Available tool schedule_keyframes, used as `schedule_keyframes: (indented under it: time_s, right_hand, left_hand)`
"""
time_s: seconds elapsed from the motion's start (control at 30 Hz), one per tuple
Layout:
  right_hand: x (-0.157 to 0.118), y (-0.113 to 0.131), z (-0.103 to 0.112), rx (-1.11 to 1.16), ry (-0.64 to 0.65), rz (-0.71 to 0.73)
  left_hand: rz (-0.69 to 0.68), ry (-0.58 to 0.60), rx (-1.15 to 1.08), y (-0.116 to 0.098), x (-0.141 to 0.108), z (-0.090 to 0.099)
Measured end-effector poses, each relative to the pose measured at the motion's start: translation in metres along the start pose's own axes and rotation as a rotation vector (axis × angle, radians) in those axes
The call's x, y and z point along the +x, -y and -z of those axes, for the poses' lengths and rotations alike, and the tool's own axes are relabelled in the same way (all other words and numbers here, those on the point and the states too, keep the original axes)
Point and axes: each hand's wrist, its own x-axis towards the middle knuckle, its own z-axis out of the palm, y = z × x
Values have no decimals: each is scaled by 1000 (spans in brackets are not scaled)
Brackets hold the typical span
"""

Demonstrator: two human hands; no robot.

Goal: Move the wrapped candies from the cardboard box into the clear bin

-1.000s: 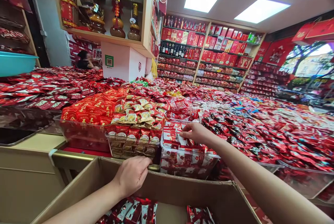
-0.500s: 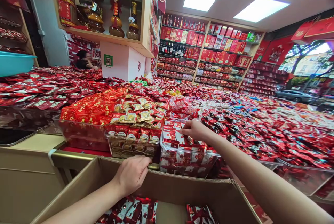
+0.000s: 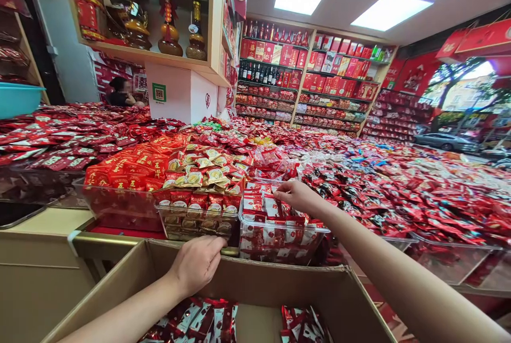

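My right hand reaches into a clear plastic bin of red-and-white snack packets. Its fingertips are pinched together on a packet in the top row, partly hidden by the hand. My left hand is curled closed over the far rim of an open cardboard box; its fingertips are out of sight. Inside the box, similar red-and-white packets lie in two groups, the left pile and the right pile, with bare cardboard between them.
Left of that bin stands a bin of durian-labelled packets, then one of red packets. Heaped packets spread right and back. A display cabinet overhangs the left side. A person is at the far left back.
The whole view has shifted slightly left. My right hand stays at the same spot in the bin, and my left hand stays on the box rim.
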Motion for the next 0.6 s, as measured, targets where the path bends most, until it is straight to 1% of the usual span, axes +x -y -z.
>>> schedule_keyframes:
  time_s: [0.07,0.13,0.23,0.33,0.4,0.5,0.6]
  right_hand:
    - [-1,-1,1,26,21,13]
    - [-1,0,1,23,48,35]
    - [-1,3,-1,-24,56,63]
    - [0,4,-3,-72,30,63]
    - [0,4,-4,-72,40,60]
    - [0,3,-6,-51,66,71]
    - [2,3,-8,-61,63,40]
  left_hand:
    - [5,-41,-4,1,0,-4]
    - [7,-53,-5,2,0,-7]
    - [14,-11,11,2,0,-6]
    - [14,52,20,0,1,1]
    - [13,78,22,-1,0,4]
    - [19,77,36,-2,-1,4]
    - [21,63,43,0,-1,1]
